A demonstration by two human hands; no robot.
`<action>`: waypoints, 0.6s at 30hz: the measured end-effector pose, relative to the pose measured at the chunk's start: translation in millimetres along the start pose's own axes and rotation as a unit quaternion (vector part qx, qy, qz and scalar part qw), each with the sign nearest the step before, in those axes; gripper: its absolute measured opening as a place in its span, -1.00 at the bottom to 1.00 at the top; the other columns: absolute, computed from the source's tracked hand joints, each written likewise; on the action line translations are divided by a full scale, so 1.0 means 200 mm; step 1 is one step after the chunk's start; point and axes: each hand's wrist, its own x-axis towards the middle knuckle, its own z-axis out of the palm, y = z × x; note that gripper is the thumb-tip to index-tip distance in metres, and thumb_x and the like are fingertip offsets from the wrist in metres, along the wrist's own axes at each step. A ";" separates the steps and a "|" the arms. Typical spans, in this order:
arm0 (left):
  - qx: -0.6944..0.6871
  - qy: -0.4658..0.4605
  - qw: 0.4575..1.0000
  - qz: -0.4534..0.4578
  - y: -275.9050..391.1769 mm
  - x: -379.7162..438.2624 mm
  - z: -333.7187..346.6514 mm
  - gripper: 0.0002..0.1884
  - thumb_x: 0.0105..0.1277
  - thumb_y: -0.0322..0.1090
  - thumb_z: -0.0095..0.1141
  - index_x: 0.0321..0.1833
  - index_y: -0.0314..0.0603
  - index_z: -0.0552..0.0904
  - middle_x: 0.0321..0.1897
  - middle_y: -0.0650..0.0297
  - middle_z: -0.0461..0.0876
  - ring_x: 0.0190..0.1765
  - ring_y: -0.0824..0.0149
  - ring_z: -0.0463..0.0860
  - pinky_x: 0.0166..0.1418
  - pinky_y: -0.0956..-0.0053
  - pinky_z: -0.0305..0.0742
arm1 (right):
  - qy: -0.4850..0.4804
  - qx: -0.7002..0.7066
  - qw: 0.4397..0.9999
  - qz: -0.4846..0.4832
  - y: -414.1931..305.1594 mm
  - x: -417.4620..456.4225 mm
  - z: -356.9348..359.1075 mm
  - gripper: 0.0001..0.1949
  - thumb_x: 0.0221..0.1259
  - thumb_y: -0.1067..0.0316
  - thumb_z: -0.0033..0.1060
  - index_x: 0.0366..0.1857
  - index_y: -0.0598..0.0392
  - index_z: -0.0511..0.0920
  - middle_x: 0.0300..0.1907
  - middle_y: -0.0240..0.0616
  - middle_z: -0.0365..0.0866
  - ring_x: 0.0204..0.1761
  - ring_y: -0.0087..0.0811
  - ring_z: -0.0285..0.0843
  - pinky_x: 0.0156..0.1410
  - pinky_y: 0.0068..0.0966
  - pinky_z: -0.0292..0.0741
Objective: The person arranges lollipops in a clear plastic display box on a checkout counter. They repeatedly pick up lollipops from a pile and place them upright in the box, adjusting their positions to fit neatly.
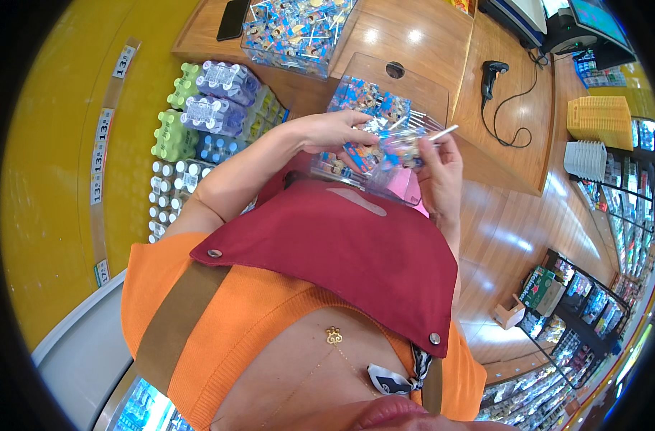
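My left hand (335,134) holds several wrapped lollipops (363,156) in blue printed wrappers, over a clear plastic box (429,99). In my right hand (440,167) is a wrapped lollipop (402,145), pinched between thumb and fingers; a white stick (443,132) points up to the right beside it. The two hands almost meet, and their wrappers overlap. Inside the box below, more wrapped lollipops (394,108) lie with white sticks towards the right. A second clear plastic box (289,62), heaped with loose lollipops (300,32), stands farther off on the wooden counter (413,32).
A black phone (233,20) lies left of the heaped box. A barcode scanner (491,81) and its cable rest on the counter at right. Shrink-wrapped bottle packs (214,113) stand at left. Yellow baskets (599,123) and stocked shelves (580,301) are farther right.
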 end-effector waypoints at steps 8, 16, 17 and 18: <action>-0.121 -0.011 0.992 -0.036 0.06 -0.05 0.07 -0.55 0.39 -0.17 -0.10 0.25 -0.25 0.26 0.12 0.12 0.38 -0.02 0.23 0.57 -0.11 0.25 0.65 | 0.021 -0.142 0.990 0.005 0.05 0.01 0.05 -0.87 0.10 0.44 0.29 -0.37 0.19 0.52 -0.44 -0.40 0.57 -0.42 -0.70 0.46 -0.33 -0.77 0.39; -0.172 0.018 0.985 0.024 -0.01 0.00 0.05 -0.24 0.35 -0.23 0.00 0.43 -0.15 -0.19 0.06 0.15 0.42 -0.04 0.27 0.59 -0.04 0.35 0.62 | 0.061 -0.097 0.992 -0.046 0.13 0.04 -0.02 -0.85 0.10 0.49 0.25 -0.26 0.22 0.52 -0.29 -0.34 0.55 -0.28 -0.63 0.46 -0.18 -0.68 0.43; -0.172 0.030 0.984 0.035 -0.03 0.00 0.04 -0.24 0.36 -0.24 -0.01 0.43 -0.14 -0.21 0.07 0.16 0.42 -0.03 0.27 0.58 -0.04 0.35 0.62 | 0.064 -0.078 0.993 -0.064 0.10 0.03 -0.02 -0.85 0.11 0.49 0.24 -0.26 0.22 0.53 -0.29 -0.34 0.55 -0.28 -0.63 0.46 -0.17 -0.68 0.43; -0.172 0.039 0.983 0.046 -0.03 0.00 0.04 -0.24 0.36 -0.25 -0.02 0.43 -0.14 -0.22 0.07 0.16 0.42 -0.03 0.28 0.58 -0.03 0.35 0.62 | 0.068 -0.061 0.992 -0.082 0.05 0.02 -0.02 -0.86 0.12 0.49 0.23 -0.25 0.23 0.53 -0.28 -0.34 0.56 -0.28 -0.62 0.46 -0.16 -0.68 0.43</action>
